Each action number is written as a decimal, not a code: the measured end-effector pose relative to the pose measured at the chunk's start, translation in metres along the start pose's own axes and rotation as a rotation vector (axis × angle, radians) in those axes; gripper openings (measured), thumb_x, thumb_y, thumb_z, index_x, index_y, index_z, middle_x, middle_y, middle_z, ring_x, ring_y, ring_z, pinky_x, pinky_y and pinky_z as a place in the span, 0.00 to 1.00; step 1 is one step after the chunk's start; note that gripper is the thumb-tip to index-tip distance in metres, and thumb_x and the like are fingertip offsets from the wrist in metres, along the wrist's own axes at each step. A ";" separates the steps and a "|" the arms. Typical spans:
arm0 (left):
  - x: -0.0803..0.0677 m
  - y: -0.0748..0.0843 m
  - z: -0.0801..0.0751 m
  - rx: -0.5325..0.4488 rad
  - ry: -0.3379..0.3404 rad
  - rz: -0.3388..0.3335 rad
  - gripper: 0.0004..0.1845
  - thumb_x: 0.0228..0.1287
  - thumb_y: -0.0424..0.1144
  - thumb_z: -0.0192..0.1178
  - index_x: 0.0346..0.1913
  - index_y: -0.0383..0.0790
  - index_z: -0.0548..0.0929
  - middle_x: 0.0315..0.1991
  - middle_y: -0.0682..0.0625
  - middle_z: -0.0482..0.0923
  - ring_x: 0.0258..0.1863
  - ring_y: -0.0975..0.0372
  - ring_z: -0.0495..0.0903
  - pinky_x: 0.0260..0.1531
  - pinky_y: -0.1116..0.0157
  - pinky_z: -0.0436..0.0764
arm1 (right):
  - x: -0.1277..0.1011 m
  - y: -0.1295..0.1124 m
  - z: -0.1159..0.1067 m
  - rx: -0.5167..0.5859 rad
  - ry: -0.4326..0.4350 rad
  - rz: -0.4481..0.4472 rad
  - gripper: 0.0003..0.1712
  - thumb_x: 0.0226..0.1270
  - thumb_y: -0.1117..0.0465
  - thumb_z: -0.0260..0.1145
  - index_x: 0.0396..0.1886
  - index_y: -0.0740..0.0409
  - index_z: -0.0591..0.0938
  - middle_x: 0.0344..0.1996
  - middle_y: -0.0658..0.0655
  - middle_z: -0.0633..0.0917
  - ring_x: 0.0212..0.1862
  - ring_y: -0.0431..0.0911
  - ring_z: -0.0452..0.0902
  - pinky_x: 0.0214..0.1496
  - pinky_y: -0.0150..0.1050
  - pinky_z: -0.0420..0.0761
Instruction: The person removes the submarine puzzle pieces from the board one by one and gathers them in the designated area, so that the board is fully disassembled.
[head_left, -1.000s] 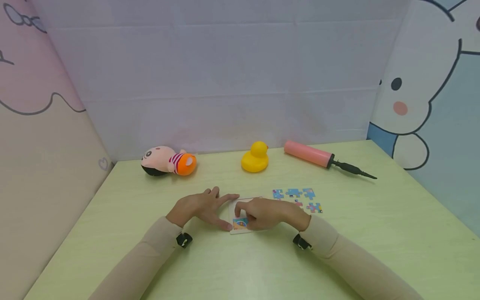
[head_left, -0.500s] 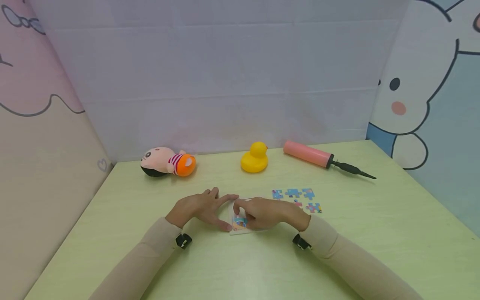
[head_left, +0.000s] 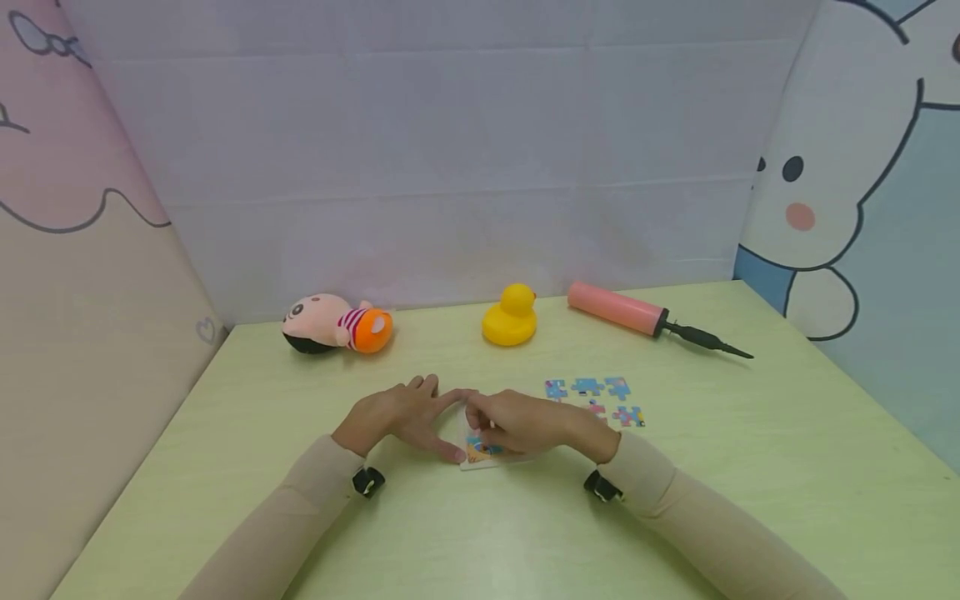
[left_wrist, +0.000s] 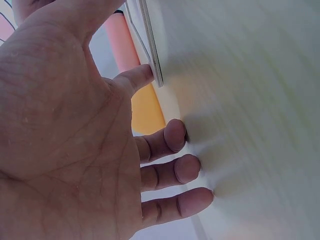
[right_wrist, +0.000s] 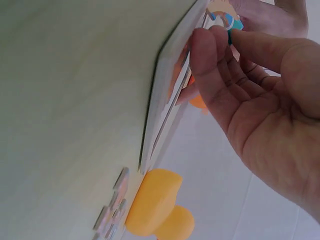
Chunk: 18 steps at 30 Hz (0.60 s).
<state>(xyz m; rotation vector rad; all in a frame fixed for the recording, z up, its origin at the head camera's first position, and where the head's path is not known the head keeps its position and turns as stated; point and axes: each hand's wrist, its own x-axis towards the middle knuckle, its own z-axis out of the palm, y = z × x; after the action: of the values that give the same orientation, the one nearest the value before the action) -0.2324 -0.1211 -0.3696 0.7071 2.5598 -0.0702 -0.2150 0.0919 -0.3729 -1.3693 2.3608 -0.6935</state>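
A thin white puzzle board lies on the table at the middle of the head view. My left hand is spread at its left side, index finger at the far corner and thumb at the near one. In the left wrist view the left index fingertip touches the board's edge, and the other fingertips are by the table. My right hand is over the board, pinching a blue-and-orange puzzle piece between thumb and fingers at its near-left corner. That hand hides much of the board.
Several loose puzzle pieces lie right of the board, some partly behind my right hand. Farther back are a doll, a yellow rubber duck and a pink hand pump. A white backdrop rises behind the table.
My right index finger has drawn in closer to the thumb, and the puzzle piece has shifted slightly at the board's near-left corner. My left hand stays in place.
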 end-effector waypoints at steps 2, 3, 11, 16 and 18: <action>0.000 0.001 0.000 -0.002 0.001 -0.006 0.52 0.52 0.75 0.62 0.77 0.60 0.59 0.50 0.44 0.64 0.44 0.53 0.69 0.42 0.53 0.75 | 0.000 0.001 0.000 0.004 -0.003 -0.006 0.11 0.76 0.69 0.58 0.53 0.64 0.68 0.29 0.47 0.71 0.25 0.35 0.64 0.33 0.29 0.70; 0.000 0.001 0.000 -0.004 0.002 -0.011 0.52 0.52 0.76 0.62 0.77 0.60 0.59 0.49 0.44 0.64 0.44 0.53 0.69 0.42 0.53 0.75 | -0.001 0.002 0.000 0.005 -0.002 -0.007 0.13 0.75 0.70 0.58 0.54 0.64 0.67 0.29 0.46 0.71 0.25 0.35 0.64 0.34 0.28 0.71; -0.004 0.000 0.001 -0.043 0.001 -0.034 0.51 0.50 0.76 0.63 0.77 0.70 0.56 0.48 0.46 0.63 0.39 0.55 0.72 0.35 0.55 0.75 | -0.008 0.004 -0.009 0.049 0.008 0.023 0.06 0.74 0.70 0.60 0.44 0.60 0.71 0.30 0.47 0.72 0.29 0.37 0.67 0.37 0.30 0.72; -0.002 0.000 0.002 -0.041 0.010 -0.006 0.51 0.50 0.76 0.62 0.77 0.73 0.54 0.47 0.46 0.64 0.36 0.55 0.74 0.34 0.57 0.75 | -0.016 0.006 -0.014 0.070 0.010 0.055 0.06 0.74 0.69 0.61 0.40 0.56 0.71 0.30 0.46 0.74 0.30 0.36 0.68 0.37 0.30 0.73; -0.001 0.000 0.002 -0.030 0.009 -0.011 0.51 0.50 0.77 0.62 0.77 0.73 0.53 0.48 0.46 0.65 0.37 0.55 0.74 0.35 0.56 0.75 | -0.020 0.008 -0.017 0.073 0.018 0.061 0.06 0.74 0.69 0.61 0.40 0.56 0.72 0.30 0.46 0.75 0.30 0.36 0.68 0.37 0.31 0.73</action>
<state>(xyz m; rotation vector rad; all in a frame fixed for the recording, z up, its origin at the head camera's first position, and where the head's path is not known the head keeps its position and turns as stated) -0.2308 -0.1221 -0.3712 0.6839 2.5678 -0.0326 -0.2191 0.1166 -0.3628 -1.2601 2.3560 -0.7694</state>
